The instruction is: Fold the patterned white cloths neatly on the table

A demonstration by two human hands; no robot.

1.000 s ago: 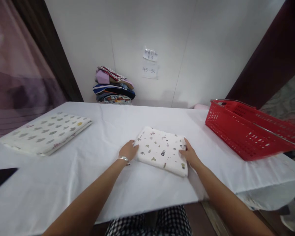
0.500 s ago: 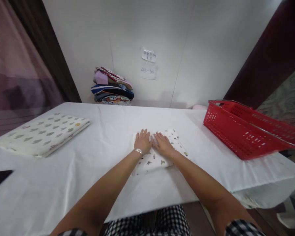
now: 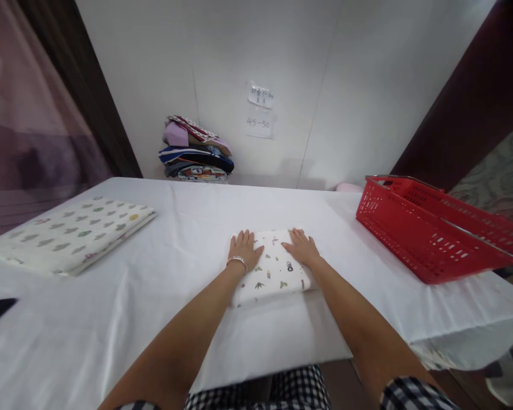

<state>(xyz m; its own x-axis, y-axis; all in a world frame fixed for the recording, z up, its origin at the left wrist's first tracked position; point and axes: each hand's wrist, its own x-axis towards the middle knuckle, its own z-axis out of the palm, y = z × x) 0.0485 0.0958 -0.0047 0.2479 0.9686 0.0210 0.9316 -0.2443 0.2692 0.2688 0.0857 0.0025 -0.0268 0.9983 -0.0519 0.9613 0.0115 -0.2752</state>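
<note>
A folded white cloth (image 3: 276,270) with small plant-like prints lies flat on the table in front of me. My left hand (image 3: 244,250) rests palm down on its left part, fingers stretched out, with a silvery bracelet at the wrist. On the cloth's far right part lies my right hand (image 3: 301,247), also flat with the fingers out. Between the two hands the cloth's printed top shows. Neither hand grips anything.
A larger folded cloth (image 3: 81,230) with cloud prints lies on the white-covered table (image 3: 175,239) at left. A red basket (image 3: 427,239) stands at right. Behind the table is a pile of folded fabrics (image 3: 196,152) near a wall with paper signs (image 3: 260,122).
My hands have moved apart across the cloth, the left slightly left and the right to the right. The cloth's right part is now folded over, so it looks narrower and neater.
</note>
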